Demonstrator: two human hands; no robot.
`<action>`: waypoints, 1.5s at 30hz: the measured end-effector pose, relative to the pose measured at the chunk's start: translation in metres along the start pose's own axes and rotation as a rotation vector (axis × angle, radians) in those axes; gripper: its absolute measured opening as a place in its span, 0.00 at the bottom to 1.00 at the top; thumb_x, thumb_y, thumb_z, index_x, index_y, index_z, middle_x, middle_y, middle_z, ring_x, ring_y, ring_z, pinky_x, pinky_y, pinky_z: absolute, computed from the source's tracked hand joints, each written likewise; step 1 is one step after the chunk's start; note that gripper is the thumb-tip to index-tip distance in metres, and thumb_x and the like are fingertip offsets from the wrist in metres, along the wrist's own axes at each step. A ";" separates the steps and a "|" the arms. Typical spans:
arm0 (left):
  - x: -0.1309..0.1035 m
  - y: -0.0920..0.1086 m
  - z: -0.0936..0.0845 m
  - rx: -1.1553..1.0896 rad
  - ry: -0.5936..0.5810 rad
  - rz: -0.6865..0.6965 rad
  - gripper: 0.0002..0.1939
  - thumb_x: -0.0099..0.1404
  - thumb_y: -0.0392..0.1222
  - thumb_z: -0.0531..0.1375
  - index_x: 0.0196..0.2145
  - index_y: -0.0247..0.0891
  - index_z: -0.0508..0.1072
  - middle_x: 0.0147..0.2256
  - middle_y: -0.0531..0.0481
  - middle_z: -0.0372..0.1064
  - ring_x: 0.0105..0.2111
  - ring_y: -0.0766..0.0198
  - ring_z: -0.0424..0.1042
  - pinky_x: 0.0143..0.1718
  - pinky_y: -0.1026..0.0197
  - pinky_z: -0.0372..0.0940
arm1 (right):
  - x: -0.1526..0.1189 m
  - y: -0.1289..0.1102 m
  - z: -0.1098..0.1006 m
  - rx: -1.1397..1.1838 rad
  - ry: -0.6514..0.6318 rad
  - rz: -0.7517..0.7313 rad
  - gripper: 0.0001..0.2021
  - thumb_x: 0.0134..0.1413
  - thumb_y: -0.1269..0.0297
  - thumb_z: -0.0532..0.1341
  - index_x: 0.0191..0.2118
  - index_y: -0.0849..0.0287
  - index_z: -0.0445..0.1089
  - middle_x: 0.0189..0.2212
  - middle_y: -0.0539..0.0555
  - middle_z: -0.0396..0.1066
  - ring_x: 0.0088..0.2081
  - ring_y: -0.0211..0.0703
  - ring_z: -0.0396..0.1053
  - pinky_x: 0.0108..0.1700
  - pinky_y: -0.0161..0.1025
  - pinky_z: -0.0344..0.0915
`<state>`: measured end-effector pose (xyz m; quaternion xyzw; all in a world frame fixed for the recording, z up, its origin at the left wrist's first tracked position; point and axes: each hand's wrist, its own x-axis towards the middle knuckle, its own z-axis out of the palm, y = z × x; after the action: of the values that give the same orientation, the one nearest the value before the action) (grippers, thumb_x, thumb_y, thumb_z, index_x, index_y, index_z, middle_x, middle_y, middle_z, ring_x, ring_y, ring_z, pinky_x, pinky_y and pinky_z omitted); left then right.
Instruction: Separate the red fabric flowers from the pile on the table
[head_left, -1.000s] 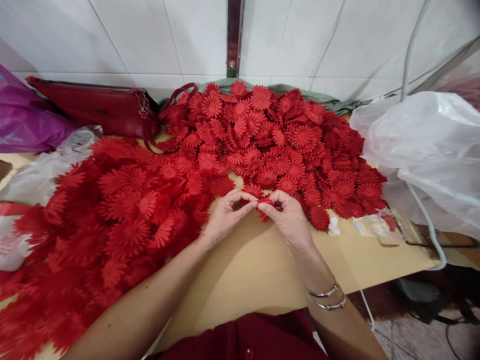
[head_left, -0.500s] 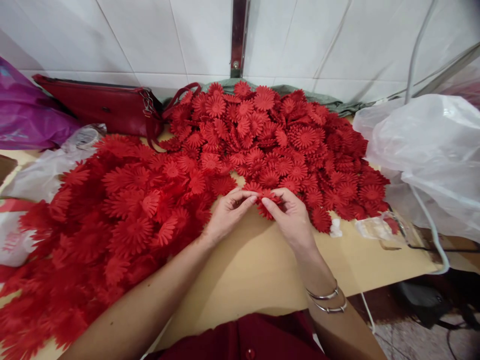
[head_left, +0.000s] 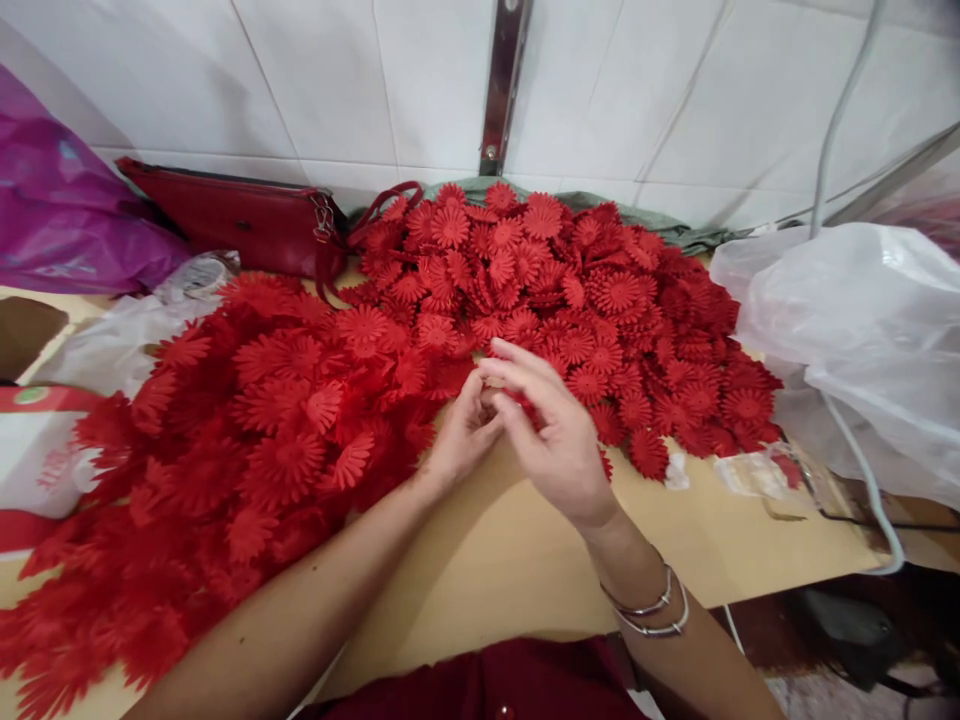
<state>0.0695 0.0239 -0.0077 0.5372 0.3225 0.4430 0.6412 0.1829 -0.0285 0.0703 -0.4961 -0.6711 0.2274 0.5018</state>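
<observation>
My left hand (head_left: 466, 428) is closed, its fingers curled and thumb pressed in over the tabletop. What its fingertips pinch, if anything, is hidden. My right hand (head_left: 561, 440) reaches across it, fingers stretched out and lying over the left fingertips, thumb apart. Red shows between the right thumb and fingers; whether that is a held petal piece or the pile behind cannot be told. Just beyond both hands rises a heap of stacked red flower-shaped petal pieces (head_left: 619, 292). To the left spreads a looser heap of larger, thinner red petal flowers (head_left: 281, 465).
A dark red handbag (head_left: 232, 225) and a purple plastic bag (head_left: 71, 200) stand at the back left. White plastic bags (head_left: 862, 310) bulge at the right, near a grey cable (head_left: 862, 470). The wooden table (head_left: 465, 570) ends before me, against a tiled wall (head_left: 322, 80) behind.
My right hand has moved left and over the left fingertips, its pinch opened into stretched fingers. The red petal piece between my hands is now mostly out of sight. The view has shifted slightly.
</observation>
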 end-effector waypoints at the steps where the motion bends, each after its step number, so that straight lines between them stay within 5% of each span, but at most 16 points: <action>1: 0.002 0.001 0.000 -0.044 -0.013 -0.006 0.33 0.61 0.57 0.69 0.58 0.43 0.67 0.41 0.46 0.77 0.42 0.55 0.78 0.48 0.52 0.72 | 0.001 0.007 -0.004 -0.032 0.099 0.029 0.14 0.69 0.68 0.57 0.54 0.50 0.75 0.59 0.57 0.72 0.62 0.47 0.68 0.66 0.51 0.65; 4: 0.006 0.001 -0.003 -0.203 0.009 -0.087 0.32 0.58 0.53 0.73 0.54 0.42 0.66 0.40 0.50 0.79 0.39 0.63 0.78 0.48 0.58 0.71 | 0.001 0.032 -0.014 -0.147 0.291 0.095 0.07 0.64 0.65 0.63 0.46 0.52 0.77 0.47 0.57 0.73 0.52 0.48 0.72 0.57 0.50 0.71; 9: 0.007 0.002 -0.004 -0.358 0.040 -0.143 0.26 0.53 0.52 0.76 0.42 0.40 0.71 0.37 0.54 0.79 0.37 0.67 0.78 0.48 0.61 0.72 | -0.001 0.054 -0.017 -0.205 0.134 0.081 0.09 0.57 0.61 0.71 0.44 0.52 0.78 0.46 0.57 0.72 0.53 0.51 0.70 0.60 0.53 0.67; 13: 0.006 0.004 -0.004 -0.421 0.047 -0.168 0.21 0.56 0.51 0.74 0.41 0.39 0.73 0.37 0.54 0.79 0.35 0.69 0.78 0.46 0.62 0.74 | -0.003 0.058 -0.014 -0.274 0.141 0.039 0.08 0.59 0.62 0.69 0.44 0.51 0.79 0.48 0.57 0.73 0.53 0.52 0.70 0.60 0.55 0.66; 30: 0.006 0.005 -0.004 -0.391 0.035 -0.199 0.22 0.50 0.44 0.78 0.39 0.37 0.75 0.36 0.52 0.82 0.34 0.69 0.79 0.42 0.66 0.73 | -0.004 0.061 -0.007 -0.298 0.142 -0.028 0.05 0.66 0.69 0.61 0.38 0.56 0.74 0.40 0.56 0.76 0.46 0.47 0.72 0.52 0.48 0.69; 38: 0.004 0.004 -0.001 -0.311 0.024 -0.178 0.22 0.51 0.42 0.77 0.40 0.37 0.75 0.35 0.53 0.80 0.35 0.68 0.78 0.43 0.65 0.72 | -0.004 0.067 -0.011 -0.033 0.155 0.149 0.07 0.63 0.66 0.62 0.32 0.56 0.72 0.39 0.56 0.72 0.43 0.44 0.72 0.45 0.43 0.70; 45: 0.006 0.000 -0.003 -0.144 0.070 -0.075 0.14 0.57 0.44 0.72 0.39 0.37 0.77 0.35 0.51 0.79 0.33 0.68 0.74 0.40 0.66 0.69 | -0.005 0.074 -0.008 0.102 0.192 0.246 0.07 0.60 0.63 0.64 0.31 0.56 0.73 0.40 0.55 0.73 0.44 0.45 0.72 0.50 0.44 0.67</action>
<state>0.0693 0.0301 -0.0075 0.4616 0.3318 0.4591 0.6827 0.2229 -0.0043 0.0117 -0.5678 -0.5419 0.2726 0.5564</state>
